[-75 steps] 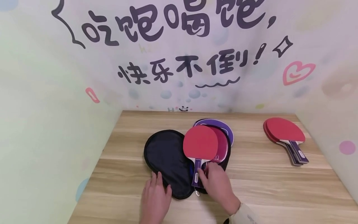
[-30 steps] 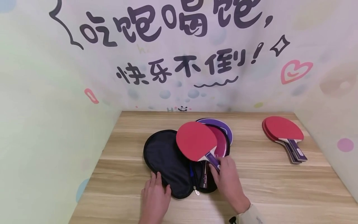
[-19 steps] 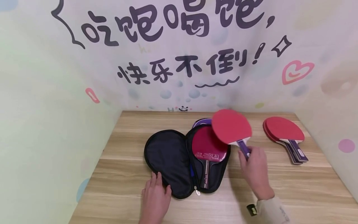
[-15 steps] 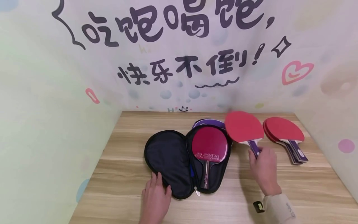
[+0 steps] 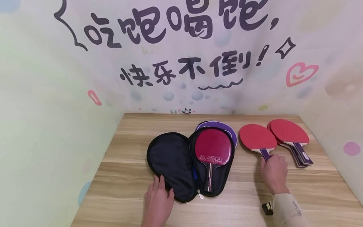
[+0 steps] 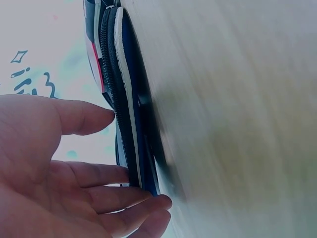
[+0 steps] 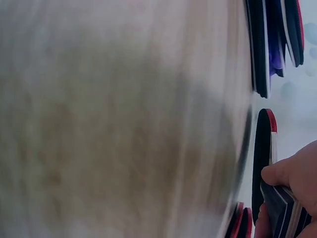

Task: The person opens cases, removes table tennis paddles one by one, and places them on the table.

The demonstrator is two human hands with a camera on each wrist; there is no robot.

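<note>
My right hand (image 5: 275, 174) grips the purple handle of a red table tennis bat (image 5: 257, 137), just left of two stacked red bats (image 5: 289, 131). In the right wrist view that bat shows edge-on, its layered handle (image 7: 281, 210) between thumb and fingers. My left hand (image 5: 158, 199) rests loosely against the lower left edge of an unzipped black bat case (image 5: 170, 165); in the left wrist view the thumb and fingertips touch its zipped rim (image 6: 126, 99). A darker red bat (image 5: 212, 146) lies face up in the case's right half, handle toward me.
Behind the case, a purple and black case (image 5: 232, 132) shows partly, its rest hidden. A silver zip pull (image 5: 200, 194) lies at the case's near end. Wood-grain table (image 5: 119, 189) surrounds everything, with printed walls (image 5: 181, 63) at the back and both sides.
My right hand has lifted the red bat off the open case and carried it right, lowering it beside the stacked bats. The darker bat is uncovered. The left hand has stayed put.
</note>
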